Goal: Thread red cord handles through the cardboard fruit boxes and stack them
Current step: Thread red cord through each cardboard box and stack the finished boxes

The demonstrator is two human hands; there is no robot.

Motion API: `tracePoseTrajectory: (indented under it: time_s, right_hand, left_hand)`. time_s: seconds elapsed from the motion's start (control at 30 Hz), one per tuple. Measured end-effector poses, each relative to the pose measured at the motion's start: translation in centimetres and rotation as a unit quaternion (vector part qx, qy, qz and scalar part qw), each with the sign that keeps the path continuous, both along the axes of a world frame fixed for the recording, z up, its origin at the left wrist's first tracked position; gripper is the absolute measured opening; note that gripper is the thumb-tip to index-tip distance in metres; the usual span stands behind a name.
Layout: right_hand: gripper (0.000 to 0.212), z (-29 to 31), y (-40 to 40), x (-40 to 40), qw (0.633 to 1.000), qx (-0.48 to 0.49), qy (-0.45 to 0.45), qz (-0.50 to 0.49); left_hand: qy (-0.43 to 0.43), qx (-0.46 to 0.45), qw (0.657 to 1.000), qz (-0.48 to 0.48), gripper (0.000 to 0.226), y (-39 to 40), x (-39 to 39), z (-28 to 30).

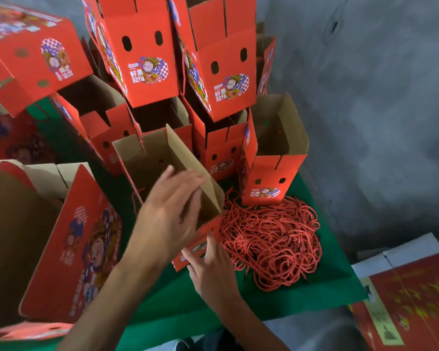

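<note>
Red fruit boxes (147,59) with brown insides carry blue-and-white checkered cartoon prints; a red twisted cord pile (271,241) lies lower right on green cloth (314,282).

Open box (162,158) sat centre on cloth-covered table (314,295), tilted. Left hand (167,214) lay against near flap; right hand (211,264) touched lower front, just below left. Heap of cord (271,239) lay right of hands, touching box edge. Single box (271,171) stood behind heap. Stacked boxes (178,59) rose behind centre, two tiers high. Large box (61,239) lay at left, nearer camera. Flat cartons (413,300) lay far right, off table.
</note>
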State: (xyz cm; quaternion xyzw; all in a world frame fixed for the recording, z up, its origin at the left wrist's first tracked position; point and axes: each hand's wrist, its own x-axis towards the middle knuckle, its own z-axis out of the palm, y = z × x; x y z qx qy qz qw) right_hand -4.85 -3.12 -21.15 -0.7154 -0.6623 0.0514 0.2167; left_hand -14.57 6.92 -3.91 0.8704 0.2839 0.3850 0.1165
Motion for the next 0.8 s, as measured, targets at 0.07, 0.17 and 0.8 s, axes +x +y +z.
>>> tracePoseTrajectory:
  time_s: [0.07, 0.17, 0.8]
  right_hand:
    - [0.039, -0.2, 0.1, 0.9, 1.000, -0.005, -0.014, -0.008]
    - [0.042, 0.4, 0.3, 2.6, 0.999, 0.007, -0.035, -0.012]
    - [0.087, 14.1, -0.2, 11.1, 0.987, 0.155, -0.011, 0.033]
  left_hand:
    - [-0.063, 0.050, 0.997, 0.013, 0.031, -0.3, -1.5, -0.3]
    - [-0.118, -0.008, 0.992, 0.047, 0.044, -0.9, -3.1, -2.1]
    - [-0.156, -0.078, 0.981, 0.084, 0.081, -0.4, -0.9, -5.0]
